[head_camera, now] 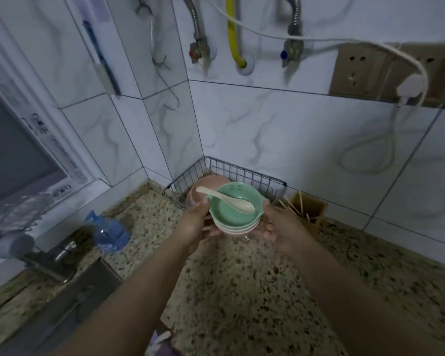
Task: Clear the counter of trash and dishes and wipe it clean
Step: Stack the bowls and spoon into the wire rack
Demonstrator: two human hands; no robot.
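Note:
A small stack of bowls (231, 217), green on top with pink ones beneath, is held above the speckled counter (242, 291) just in front of a wire dish rack (231, 173) in the corner. A cream spoon (229, 200) lies in the green bowl. My left hand (194, 222) grips the stack's left side, thumb on the rim. My right hand (278, 224) cups its right side and underside, fingers curled round it. A pink bowl (203, 186) sits in the rack behind.
A wooden chopstick holder (310, 209) stands right of the rack. A blue plastic bottle (108, 233) lies on the counter at left, near the faucet (59, 255) and the sink (62, 312). Pipes, cables and wall sockets (357, 70) hang above.

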